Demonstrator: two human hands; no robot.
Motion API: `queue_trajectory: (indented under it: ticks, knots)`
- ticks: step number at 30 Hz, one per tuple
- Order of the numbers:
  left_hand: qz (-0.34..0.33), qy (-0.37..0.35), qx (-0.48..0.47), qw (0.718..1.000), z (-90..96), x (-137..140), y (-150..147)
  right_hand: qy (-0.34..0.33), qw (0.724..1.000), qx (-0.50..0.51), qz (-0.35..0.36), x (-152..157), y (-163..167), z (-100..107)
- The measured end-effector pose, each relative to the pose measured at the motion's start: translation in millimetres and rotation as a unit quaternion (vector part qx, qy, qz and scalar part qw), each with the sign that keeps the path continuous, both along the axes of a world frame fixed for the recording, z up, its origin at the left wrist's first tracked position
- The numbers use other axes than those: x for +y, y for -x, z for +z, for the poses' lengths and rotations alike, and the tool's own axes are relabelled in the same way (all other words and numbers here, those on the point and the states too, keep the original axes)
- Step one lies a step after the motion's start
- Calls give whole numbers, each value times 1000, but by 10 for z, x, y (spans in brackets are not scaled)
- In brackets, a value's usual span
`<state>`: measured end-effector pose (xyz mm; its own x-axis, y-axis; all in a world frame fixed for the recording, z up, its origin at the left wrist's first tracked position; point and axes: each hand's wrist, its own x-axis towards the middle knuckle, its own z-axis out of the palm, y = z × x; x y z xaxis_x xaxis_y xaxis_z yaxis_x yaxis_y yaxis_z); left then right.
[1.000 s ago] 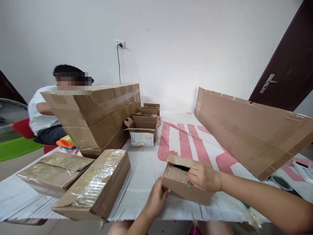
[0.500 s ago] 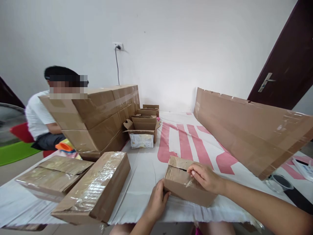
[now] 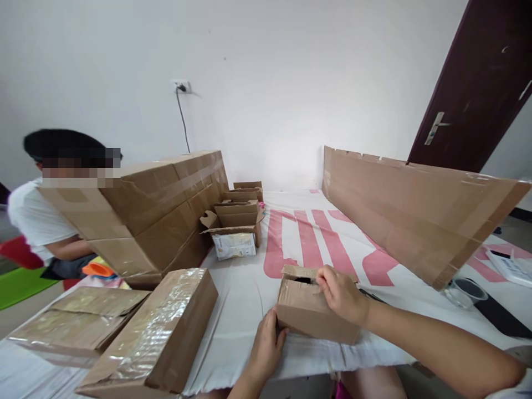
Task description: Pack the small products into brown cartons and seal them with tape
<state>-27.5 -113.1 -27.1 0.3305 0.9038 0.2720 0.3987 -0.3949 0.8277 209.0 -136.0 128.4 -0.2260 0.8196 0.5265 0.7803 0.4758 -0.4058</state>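
Note:
A small brown cardboard box point(image 3: 316, 318) lies on the cloth in front of me, with a dark gap showing along the seam in its top. My left hand point(image 3: 268, 338) grips its left end, fingers along the side and thumb at the front corner. Over the top, my right hand point(image 3: 336, 291) is closed in a pinch at the edge of a box flap by the gap. Whether a bit of tape is also between those fingers I cannot tell. Part of a thin black object point(image 3: 374, 297) shows behind my right wrist.
Two taped boxes point(image 3: 158, 327) point(image 3: 78, 321) lie at left, before a wall of stacked cartons point(image 3: 153, 221). Open boxes point(image 3: 236, 219) and a white packet point(image 3: 235, 245) stand beyond. A cardboard panel point(image 3: 407, 205) and tape roll point(image 3: 465, 292) are at right. Someone point(image 3: 37, 216) sits far left.
The gap in the box top has grown wider as my right hand lifted the flap edge. My left hand stays at the box's left end. The view has swung slightly to the right.

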Motion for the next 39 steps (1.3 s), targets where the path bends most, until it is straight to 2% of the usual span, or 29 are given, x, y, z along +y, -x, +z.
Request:
queue_trajectory:
  ticks: [4, 8, 10, 12, 14, 17, 21, 24, 26, 28, 30, 32, 35, 39]
  knots:
    - [0, -5, 4, 1000, 3, 8, 4, 21, 993, 111, -35, 39, -67, 111]
    - [6, -10, 7, 1000, -42, 28, 17, 71, 955, 286, -36, 83, -284, 176]
    - [5, -9, 5, 1000, -68, 35, 24, 19, 968, 245, -57, 44, -524, 212]
    - [7, -5, 2, 1000, -86, 46, 33, -68, 984, 127, -102, -87, -847, 225]
    - [5, -2, 3, 1000, -99, 67, 43, -122, 982, 18, -145, -333, -1182, 177]
    - [-1, -3, 11, 1000, -129, 120, 58, -125, 976, -47, -171, -860, -1510, -92]
    - [-8, -3, 10, 1000, -195, 174, 67, -102, 965, -129, -204, -1498, -1533, -822]
    - [-3, 12, -9, 1000, -204, 183, 68, -26, 952, -167, -256, -1718, -1447, -1325]
    - [-2, 16, -24, 1000, -148, 187, 68, 33, 949, -149, -276, -1754, -1420, -1454]
    - [11, 5, -42, 999, -32, 203, 67, 103, 947, -132, -274, -1745, -1420, -1403]
    - [22, 0, -64, 998, 116, 233, 65, 167, 941, -131, -264, -1708, -1425, -1243]
    - [20, 10, -84, 996, 252, 268, 64, 199, 935, -139, -259, -1646, -1409, -1068]
    - [12, 14, -116, 993, 353, 285, 73, 176, 938, -122, -271, -1504, -1330, -896]
    - [-1, -4, -149, 989, 327, 203, 89, 80, 971, -36, -224, -1282, -1174, -805]
